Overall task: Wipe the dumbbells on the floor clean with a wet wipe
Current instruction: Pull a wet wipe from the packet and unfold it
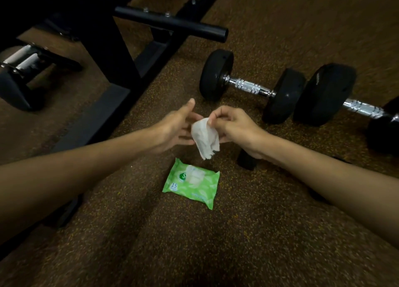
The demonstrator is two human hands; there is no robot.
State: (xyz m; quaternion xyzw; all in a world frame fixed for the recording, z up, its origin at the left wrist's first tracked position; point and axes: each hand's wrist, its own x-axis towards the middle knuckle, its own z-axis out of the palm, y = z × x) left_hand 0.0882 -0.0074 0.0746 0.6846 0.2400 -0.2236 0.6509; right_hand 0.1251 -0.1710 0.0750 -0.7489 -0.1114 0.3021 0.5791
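Right hand (235, 128) pinches a crumpled white wet wipe (205, 136) above the green wipe packet (191, 184); left hand (174, 128) spread beside it. 2 black chrome-handled dumbbells (250, 85) lie beyond on the speckled floor (216, 243). Risk: the bunched wipe may tear or drop during unfolding.

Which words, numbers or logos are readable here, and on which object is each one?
"15": on the green wipes pack, lower left corner.
Round white logo on the pack: only an "S"-like letter shows, the rest is unreadable.
Small print on the pack: too blurred.
Dumbbells: no readable markings.
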